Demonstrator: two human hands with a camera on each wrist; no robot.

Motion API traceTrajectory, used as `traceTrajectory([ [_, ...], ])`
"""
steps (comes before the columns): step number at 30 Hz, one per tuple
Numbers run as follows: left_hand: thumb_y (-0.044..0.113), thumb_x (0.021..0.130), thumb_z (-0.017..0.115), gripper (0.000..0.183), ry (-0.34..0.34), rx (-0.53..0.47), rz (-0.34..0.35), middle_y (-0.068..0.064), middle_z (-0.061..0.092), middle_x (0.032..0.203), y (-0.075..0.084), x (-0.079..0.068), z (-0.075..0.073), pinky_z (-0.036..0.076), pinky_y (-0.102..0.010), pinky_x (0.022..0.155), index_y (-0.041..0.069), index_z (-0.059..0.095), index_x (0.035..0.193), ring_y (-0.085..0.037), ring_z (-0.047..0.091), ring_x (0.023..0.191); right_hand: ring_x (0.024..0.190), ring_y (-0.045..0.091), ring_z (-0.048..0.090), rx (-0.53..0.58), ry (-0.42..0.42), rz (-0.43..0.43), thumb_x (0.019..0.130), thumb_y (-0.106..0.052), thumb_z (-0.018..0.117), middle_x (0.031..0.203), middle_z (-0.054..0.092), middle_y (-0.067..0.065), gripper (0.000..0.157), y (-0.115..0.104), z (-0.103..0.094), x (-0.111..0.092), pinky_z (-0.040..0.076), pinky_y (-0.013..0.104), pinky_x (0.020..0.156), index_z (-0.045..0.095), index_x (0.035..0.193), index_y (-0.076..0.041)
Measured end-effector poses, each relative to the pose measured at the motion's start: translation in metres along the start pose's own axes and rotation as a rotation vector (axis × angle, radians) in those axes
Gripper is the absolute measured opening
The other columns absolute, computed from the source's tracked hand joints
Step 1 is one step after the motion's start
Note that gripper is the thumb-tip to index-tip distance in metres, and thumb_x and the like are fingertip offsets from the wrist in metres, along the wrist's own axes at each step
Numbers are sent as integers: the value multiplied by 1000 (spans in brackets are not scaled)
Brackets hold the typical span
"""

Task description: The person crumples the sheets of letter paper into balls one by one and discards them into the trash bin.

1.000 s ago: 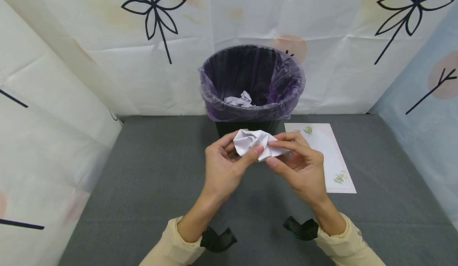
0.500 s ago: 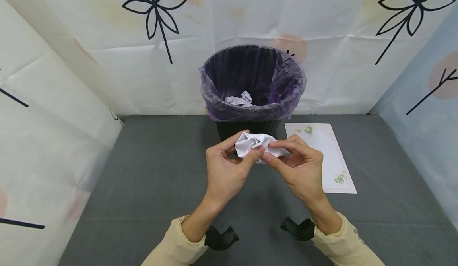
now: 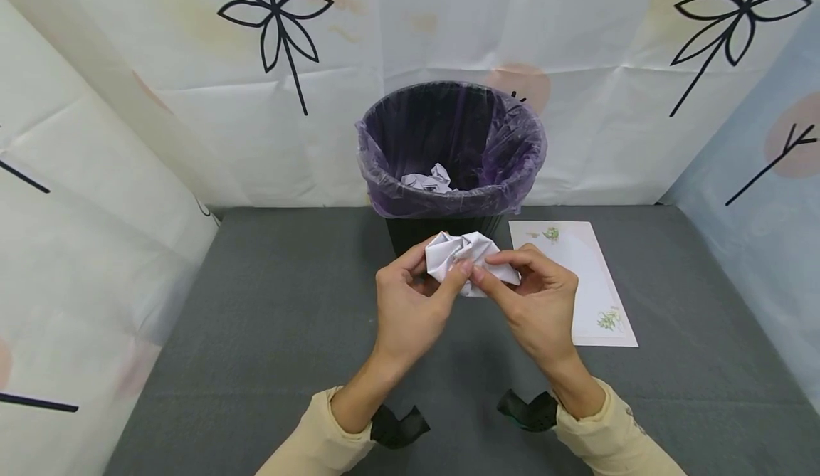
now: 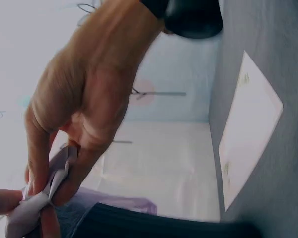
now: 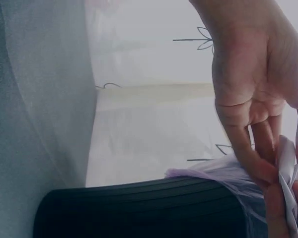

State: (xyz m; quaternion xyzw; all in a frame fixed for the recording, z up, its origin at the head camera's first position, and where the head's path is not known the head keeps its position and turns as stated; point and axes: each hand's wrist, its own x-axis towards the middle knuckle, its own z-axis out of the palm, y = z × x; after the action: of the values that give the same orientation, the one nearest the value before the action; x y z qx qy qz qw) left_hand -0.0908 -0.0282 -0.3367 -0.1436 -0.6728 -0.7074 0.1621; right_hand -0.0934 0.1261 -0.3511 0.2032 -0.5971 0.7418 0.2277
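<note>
A crumpled piece of white paper is held up between both hands, in front of the bin. My left hand pinches its left side, thumb on the near face and fingers behind. On the other side my right hand pinches it with thumb and fingertips; the two thumbs nearly meet. Up close in the left wrist view, the folded paper sits between thumb and fingers. The right wrist view shows the paper edge-on at the fingertips. Parts of the fingers behind the paper are hidden in the head view.
A black trash bin with a purple plastic liner stands at the back of the grey table. Crumpled paper lies inside it. A flat white sheet with printed green plants rests right of the bin. Cloth walls surround the table.
Both hands have kept hold of the paper and shifted it slightly right. The right thumb has come closer to the left thumb, and the paper's folds have changed a little.
</note>
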Motion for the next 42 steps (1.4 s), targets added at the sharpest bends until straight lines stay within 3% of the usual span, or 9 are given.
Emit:
traceTrajectory([
  [5, 0, 87, 78, 32, -18, -41, -27, -18, 75, 99, 0, 4, -4, 58, -24, 63, -9, 70, 117, -17, 71, 80, 85, 19, 64, 41, -81, 16, 75, 27, 73, 88, 62, 13, 27, 0, -4, 1, 59, 25, 73, 66, 101, 22],
  [10, -3, 87, 77, 30, -36, -28, -50, -18, 74, 97, 4, 9, -13, 58, -25, 62, -9, 71, 115, -16, 70, 78, 97, 21, 61, 53, -314, 6, 80, 21, 73, 104, 60, 18, 41, -7, -18, 5, 58, 26, 80, 60, 119, 22],
  [14, -6, 86, 75, 26, -76, -109, -138, -19, 73, 91, 7, 13, -21, 57, -25, 55, -11, 71, 111, -15, 69, 72, 106, 24, 59, 14, -507, -35, 80, 17, 77, 113, 58, 21, 55, -12, -30, 8, 58, 31, 87, 55, 131, 19],
  [18, -9, 86, 72, 25, -141, -203, -232, -18, 72, 88, 10, 15, -26, 56, -25, 54, -16, 68, 110, -14, 68, 68, 105, 22, 59, -30, -609, -124, 85, 5, 78, 109, 57, 19, 54, -13, -36, 10, 57, 32, 88, 55, 132, 17],
  [25, -11, 87, 69, 24, -235, -238, -265, -18, 72, 85, 12, 16, -31, 55, -23, 52, -19, 68, 109, -14, 68, 66, 104, 20, 61, -327, -624, -357, 87, -29, 80, 114, 62, 19, 52, -15, -39, 16, 50, 21, 91, 68, 125, 6],
  [28, -12, 87, 69, 24, -265, -232, -275, -18, 72, 84, 11, 17, -33, 53, -22, 50, -20, 68, 109, -13, 67, 64, 105, 22, 62, -408, -641, -414, 88, -34, 78, 118, 61, 21, 53, -18, -39, 18, 49, 19, 92, 69, 124, 3],
  [35, -14, 86, 70, 20, -322, -205, -309, -20, 72, 80, 12, 19, -36, 53, -23, 49, -23, 68, 103, -13, 66, 61, 109, 29, 65, -378, -633, -495, 87, -33, 80, 126, 58, 31, 48, -17, -35, 20, 52, 24, 95, 72, 117, 4],
  [42, -9, 87, 72, 18, -374, -128, -263, -19, 74, 83, 9, 17, -33, 56, -26, 53, -15, 73, 103, -15, 68, 63, 94, 26, 69, -324, -478, -540, 78, -33, 87, 105, 66, 28, 43, -9, -25, 19, 55, 24, 89, 75, 93, 5],
])
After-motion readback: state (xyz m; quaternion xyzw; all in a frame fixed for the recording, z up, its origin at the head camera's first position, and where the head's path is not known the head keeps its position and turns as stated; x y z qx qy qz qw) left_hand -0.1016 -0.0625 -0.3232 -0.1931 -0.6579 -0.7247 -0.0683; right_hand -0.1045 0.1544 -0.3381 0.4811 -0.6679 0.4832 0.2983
